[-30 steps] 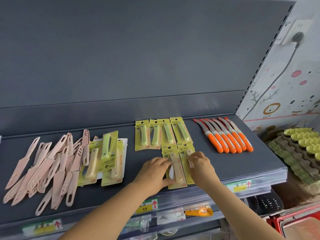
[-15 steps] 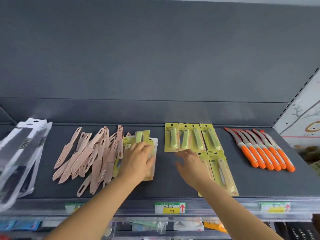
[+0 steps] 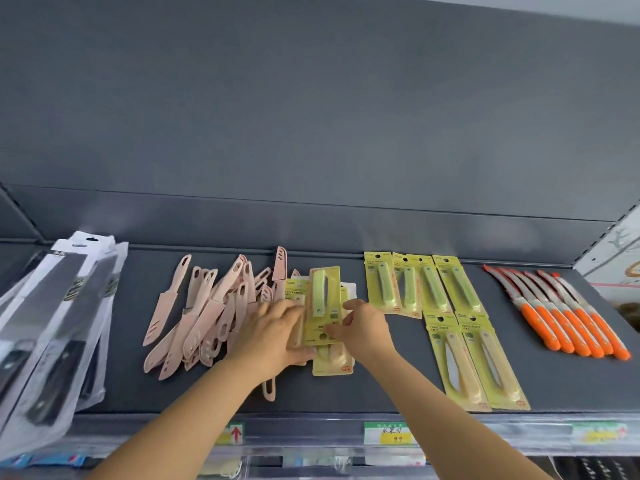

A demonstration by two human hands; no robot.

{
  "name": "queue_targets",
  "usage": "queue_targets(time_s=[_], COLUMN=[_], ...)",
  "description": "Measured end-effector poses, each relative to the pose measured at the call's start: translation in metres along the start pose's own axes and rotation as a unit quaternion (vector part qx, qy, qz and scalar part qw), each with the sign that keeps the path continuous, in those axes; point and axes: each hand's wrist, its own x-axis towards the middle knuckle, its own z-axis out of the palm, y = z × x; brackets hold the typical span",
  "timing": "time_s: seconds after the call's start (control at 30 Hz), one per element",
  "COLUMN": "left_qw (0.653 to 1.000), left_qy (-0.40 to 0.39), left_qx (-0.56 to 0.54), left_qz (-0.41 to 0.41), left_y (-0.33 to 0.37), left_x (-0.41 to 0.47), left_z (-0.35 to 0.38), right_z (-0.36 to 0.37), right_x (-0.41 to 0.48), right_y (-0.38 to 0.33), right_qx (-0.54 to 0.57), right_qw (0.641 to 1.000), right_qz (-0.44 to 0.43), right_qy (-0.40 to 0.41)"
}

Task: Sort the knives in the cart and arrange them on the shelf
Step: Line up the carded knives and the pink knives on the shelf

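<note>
— Where is the card we want?
— The green-handled carded knife (image 3: 320, 299) lies on top of the loose cards (image 3: 332, 363), mid-shelf (image 3: 346, 400). Our right hand (image 3: 363, 327) pinches its lower right edge between thumb and fingertips. Our left hand (image 3: 273, 334) seems to curl onto its left edge, but those fingers are blurred, so that grip is our judgement.
— What sits around that card?
— Just left of it is the heap of pink sheathed knives (image 3: 207, 317). To its right is the row of green cards (image 3: 422, 285), where it likely belongs. Beyond that come the cream-handled cards (image 3: 474, 362), and farthest right the orange-handled knives (image 3: 571, 323).
— What could go wrong?
— If we drag it flat, the cards beneath may slide along and tip off the shelf's front edge. If our left wrist sweeps sideways, it could scatter the pink heap. If we set the card down askew, it knocks the neat row out of line.
</note>
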Motion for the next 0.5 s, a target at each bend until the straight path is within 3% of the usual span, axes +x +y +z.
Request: queue_targets(time_s=[0.13, 0.33, 0.5], left_qw=[1.000, 1.000, 0.999], left_qy=[0.002, -0.004, 0.008], left_qx=[-0.008, -0.016, -0.035], left_qz=[0.007, 0.013, 0.019], left_y=[-0.009, -0.019, -0.020], left_x=[0.005, 0.007, 0.010], left_z=[0.005, 0.008, 0.000], right_z=[0.002, -0.004, -0.047], right_x=[0.004, 0.009, 0.008], right_y=[-0.001, -0.003, 0.008], right_qx=[0.034, 0.243, 0.260], right_qw=[0.999, 0.967, 0.960], right_qz=[0.041, 0.074, 0.038], right_qy=[0.009, 0.031, 0.099])
